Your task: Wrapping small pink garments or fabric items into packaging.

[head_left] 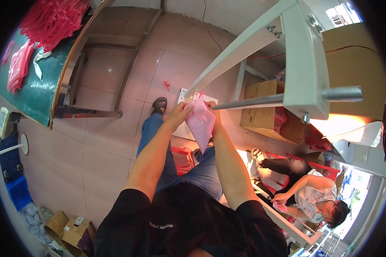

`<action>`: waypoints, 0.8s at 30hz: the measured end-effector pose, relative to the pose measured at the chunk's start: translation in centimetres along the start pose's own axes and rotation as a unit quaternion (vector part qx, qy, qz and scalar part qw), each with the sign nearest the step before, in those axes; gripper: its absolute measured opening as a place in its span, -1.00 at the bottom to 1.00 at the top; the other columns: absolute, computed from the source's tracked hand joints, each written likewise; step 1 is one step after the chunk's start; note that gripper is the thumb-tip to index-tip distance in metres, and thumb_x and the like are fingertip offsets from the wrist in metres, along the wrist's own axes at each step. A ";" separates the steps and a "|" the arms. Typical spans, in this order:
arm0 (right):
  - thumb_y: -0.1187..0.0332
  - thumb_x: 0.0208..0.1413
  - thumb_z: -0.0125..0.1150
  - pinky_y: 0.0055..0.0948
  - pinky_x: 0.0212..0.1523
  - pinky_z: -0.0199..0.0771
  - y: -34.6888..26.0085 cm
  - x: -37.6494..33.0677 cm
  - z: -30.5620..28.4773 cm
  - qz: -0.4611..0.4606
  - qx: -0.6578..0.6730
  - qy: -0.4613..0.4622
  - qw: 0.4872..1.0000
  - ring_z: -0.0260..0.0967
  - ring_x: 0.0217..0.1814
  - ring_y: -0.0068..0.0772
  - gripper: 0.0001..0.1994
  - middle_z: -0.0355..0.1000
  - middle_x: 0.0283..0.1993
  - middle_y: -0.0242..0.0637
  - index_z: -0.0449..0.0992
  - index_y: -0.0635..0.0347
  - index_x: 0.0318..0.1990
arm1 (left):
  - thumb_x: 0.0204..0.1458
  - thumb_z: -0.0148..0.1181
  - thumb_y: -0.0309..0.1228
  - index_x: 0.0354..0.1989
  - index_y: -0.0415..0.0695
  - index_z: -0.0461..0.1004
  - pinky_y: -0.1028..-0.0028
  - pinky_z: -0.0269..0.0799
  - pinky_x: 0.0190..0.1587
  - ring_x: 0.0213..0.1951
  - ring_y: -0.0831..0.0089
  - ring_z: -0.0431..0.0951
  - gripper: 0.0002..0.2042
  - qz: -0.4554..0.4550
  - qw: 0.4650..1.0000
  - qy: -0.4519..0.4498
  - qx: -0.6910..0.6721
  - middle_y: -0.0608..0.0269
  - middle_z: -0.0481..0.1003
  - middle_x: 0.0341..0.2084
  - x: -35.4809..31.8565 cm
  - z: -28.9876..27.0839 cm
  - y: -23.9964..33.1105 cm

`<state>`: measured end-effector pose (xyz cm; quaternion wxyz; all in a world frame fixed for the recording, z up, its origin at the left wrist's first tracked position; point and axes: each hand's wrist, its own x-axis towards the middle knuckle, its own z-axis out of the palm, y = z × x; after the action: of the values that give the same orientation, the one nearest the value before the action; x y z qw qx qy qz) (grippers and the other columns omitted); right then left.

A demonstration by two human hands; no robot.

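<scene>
Between my two hands hangs a thin, slightly shiny pink fabric piece (200, 123), with its lower end narrowing to a point over my lap. My left hand (179, 115) is closed on its upper left edge. At the upper right edge my right hand (212, 108) is closed on it too, its fingers partly hidden by the fabric. A brighter pink tip sticks up at the top. Just beyond my hands, a white frame (304, 64) stands with a metal rod (257, 102) whose near end reaches close to my right hand.
A green-topped table (43, 100) at far left bears a heap of pink-red fabric pieces (53, 21). Open cardboard boxes stand right (261, 113) and lower left (75, 233). A red stool (182, 159) is beneath me. At right a seated person (313, 190) handles something pink.
</scene>
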<state>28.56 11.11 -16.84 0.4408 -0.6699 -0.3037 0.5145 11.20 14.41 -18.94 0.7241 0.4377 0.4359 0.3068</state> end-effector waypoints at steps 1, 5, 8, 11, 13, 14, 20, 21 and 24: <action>0.23 0.23 0.15 -0.45 -0.36 0.43 0.8 -0.2 0.3 -0.013 -0.025 0.007 1.000 0.40 -0.34 -0.49 -0.75 0.46 -0.31 -0.27 0.47 0.28 -0.28 | 0.08 0.29 -0.15 -0.12 -0.27 0.47 0.52 0.41 -0.24 -0.31 0.55 0.49 -0.59 -0.042 0.999 -0.008 0.015 0.25 0.53 -0.34 -0.2 -0.2 -0.4; 0.19 0.25 0.03 -0.37 -0.27 0.46 5.4 1.7 0.6 0.140 0.260 0.002 0.955 0.40 -0.25 -0.44 -0.71 0.43 -0.32 -0.22 0.42 0.31 -0.24 | -0.01 0.37 -0.07 -0.13 -0.31 0.50 0.46 0.46 -0.25 -0.32 0.50 0.54 -0.49 -0.020 0.994 -0.015 0.105 0.14 0.57 -0.34 0.0 -1.1 -1.5; 0.21 0.25 -0.06 -0.31 -0.19 0.48 7.9 1.9 1.5 0.140 0.289 -0.045 0.946 0.41 -0.20 -0.37 -0.70 0.42 -0.27 -0.15 0.39 0.33 -0.18 | -0.01 0.36 -0.08 -0.14 -0.32 0.53 0.41 0.49 -0.29 -0.36 0.47 0.56 -0.51 -0.039 0.994 0.012 0.104 0.11 0.58 -0.37 -0.9 -1.6 -1.8; 0.21 0.24 -0.05 -0.30 -0.20 0.49 11.0 3.5 -0.5 0.099 0.171 -0.012 0.980 0.40 -0.24 -0.31 -0.71 0.42 -0.23 -0.14 0.38 0.31 -0.16 | 0.00 0.35 -0.09 -0.17 -0.30 0.54 0.42 0.48 -0.31 -0.38 0.48 0.55 -0.54 -0.031 0.994 0.040 0.097 0.14 0.58 -0.41 -0.7 0.5 -0.6; 0.21 0.23 -0.04 -0.31 -0.21 0.49 10.8 3.1 1.1 0.131 0.234 -0.013 0.963 0.40 -0.24 -0.31 -0.72 0.42 -0.22 -0.14 0.38 0.29 -0.15 | 0.01 0.35 -0.09 -0.22 -0.28 0.55 0.42 0.47 -0.33 -0.41 0.50 0.53 -0.57 -0.020 0.988 0.084 0.131 0.17 0.57 -0.44 -1.0 -0.2 -0.8; 0.21 0.23 -0.03 -0.32 -0.22 0.49 10.4 2.8 2.0 0.158 0.294 -0.010 0.943 0.40 -0.24 -0.30 -0.72 0.42 -0.22 -0.14 0.38 0.27 -0.15 | 0.01 0.35 -0.09 -0.22 -0.28 0.55 0.42 0.47 -0.33 -0.41 0.50 0.53 -0.57 -0.025 0.987 0.085 0.133 0.17 0.57 -0.44 -1.0 -0.7 -1.1; 0.22 0.22 0.00 -0.33 -0.23 0.45 8.6 2.2 2.8 0.168 0.312 0.043 0.934 0.40 -0.25 -0.34 -0.73 0.42 -0.27 -0.17 0.40 0.30 -0.22 | 0.04 0.35 -0.13 -0.33 -0.27 0.53 0.43 0.43 -0.36 -0.44 0.54 0.49 -0.63 0.001 0.991 0.085 0.107 0.21 0.55 -0.50 -0.1 -0.9 -2.0; 0.22 0.22 0.00 -0.33 -0.23 0.45 8.3 2.2 2.2 0.164 0.316 0.055 0.933 0.40 -0.25 -0.34 -0.73 0.42 -0.27 -0.17 0.40 0.30 -0.22 | 0.04 0.35 -0.14 -0.33 -0.27 0.54 0.44 0.43 -0.37 -0.44 0.55 0.49 -0.64 0.013 0.991 0.084 0.103 0.21 0.55 -0.50 0.2 -0.2 -1.9; 0.23 0.23 0.01 -0.33 -0.25 0.43 6.7 1.4 0.4 0.145 0.249 0.105 0.952 0.39 -0.26 -0.40 -0.73 0.44 -0.27 -0.17 0.42 0.31 -0.22 | 0.04 0.35 -0.16 -0.33 -0.27 0.54 0.45 0.43 -0.36 -0.44 0.55 0.49 -0.65 0.033 0.989 0.081 0.121 0.22 0.55 -0.50 -0.2 1.6 -1.0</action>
<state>28.26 9.52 -23.50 0.5435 -0.6258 -0.0174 0.5592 12.63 13.24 -19.43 0.6177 0.5095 0.5126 0.3100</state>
